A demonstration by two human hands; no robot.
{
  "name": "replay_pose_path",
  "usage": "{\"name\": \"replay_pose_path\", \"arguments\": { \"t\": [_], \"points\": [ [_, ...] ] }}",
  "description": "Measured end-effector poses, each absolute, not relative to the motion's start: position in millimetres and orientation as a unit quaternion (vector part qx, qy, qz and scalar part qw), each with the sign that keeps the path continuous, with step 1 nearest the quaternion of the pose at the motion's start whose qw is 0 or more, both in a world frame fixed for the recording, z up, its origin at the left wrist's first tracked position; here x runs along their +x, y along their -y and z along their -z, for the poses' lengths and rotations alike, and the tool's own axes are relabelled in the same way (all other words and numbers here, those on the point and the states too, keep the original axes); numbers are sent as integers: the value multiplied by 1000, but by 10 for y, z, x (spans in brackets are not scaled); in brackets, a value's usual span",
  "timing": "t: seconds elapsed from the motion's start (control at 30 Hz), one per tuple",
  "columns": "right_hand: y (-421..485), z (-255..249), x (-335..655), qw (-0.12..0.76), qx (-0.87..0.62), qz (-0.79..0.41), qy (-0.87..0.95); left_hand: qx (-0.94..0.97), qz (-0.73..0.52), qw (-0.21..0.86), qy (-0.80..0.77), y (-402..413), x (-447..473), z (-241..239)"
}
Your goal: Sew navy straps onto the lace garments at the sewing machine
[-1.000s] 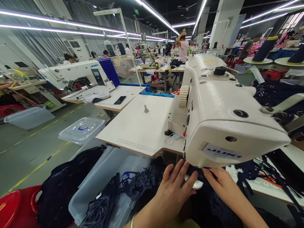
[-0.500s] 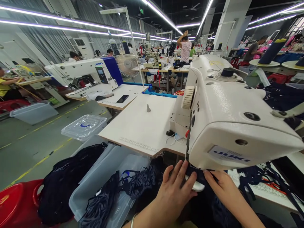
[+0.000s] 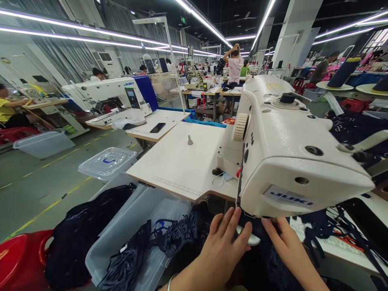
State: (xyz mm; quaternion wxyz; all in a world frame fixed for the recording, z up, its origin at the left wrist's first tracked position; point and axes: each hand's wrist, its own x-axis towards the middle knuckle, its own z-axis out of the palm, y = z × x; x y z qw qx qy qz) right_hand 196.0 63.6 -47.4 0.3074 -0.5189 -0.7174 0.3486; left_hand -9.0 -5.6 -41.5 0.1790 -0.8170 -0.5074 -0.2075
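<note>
1. Nearest the camera, the left hand (image 3: 222, 246) lies flat with fingers spread on the dark navy fabric (image 3: 260, 262), gripping nothing, pressing it down just in front of the machine head.
2. The right hand (image 3: 280, 242) also rests open on the same fabric, its fingertips tucked under the front edge of the white sewing machine (image 3: 291, 157); the needle itself is hidden, so whether stitching is under way cannot be told.
3. The fabric sits under the machine head, between both hands, so this piece looks to be mid-seam or just positioned, by my judgement.
4. To the left, a clear bin (image 3: 130, 230) holds more navy pieces, and a further dark heap (image 3: 81, 234) lies on a red stool (image 3: 21, 262); which are finished cannot be told.
5. Beyond, the white surface (image 3: 182, 157) carries only a small grey peg (image 3: 190, 140).
6. Farther off, a phone (image 3: 157, 127) lies on the next table.
</note>
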Motion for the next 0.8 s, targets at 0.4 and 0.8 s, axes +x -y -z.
{"name": "replay_pose_path", "arguments": {
  "t": [0.4, 0.8],
  "points": [
    [-553, 1174, 2787, 251, -503, -255, 787, -794, 292, 192, 497, 8, -52, 429],
    [-421, 111, 2003, 321, -418, -192, 828, -638, 424, 250, 592, -57, -880, 249]
  ]
}}
